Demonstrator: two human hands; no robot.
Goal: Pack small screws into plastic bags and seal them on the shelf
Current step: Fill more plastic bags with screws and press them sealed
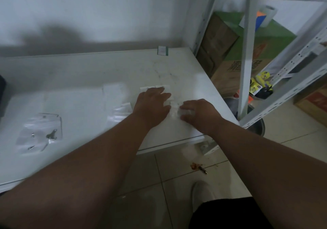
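On the white shelf board [85, 80], near its right edge, a small clear plastic bag [174, 112] is pinched by the curled right hand [196, 112] and touched by the flatter left hand [152, 104]; screws cannot be made out.

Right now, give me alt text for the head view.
Both hands, left hand and right hand, press a small clear bag on the white shelf. Bags holding screws lie far left.

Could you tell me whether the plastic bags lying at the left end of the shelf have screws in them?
Yes. The plastic bags lie flat on the shelf, and small metal screws show through the clear film.
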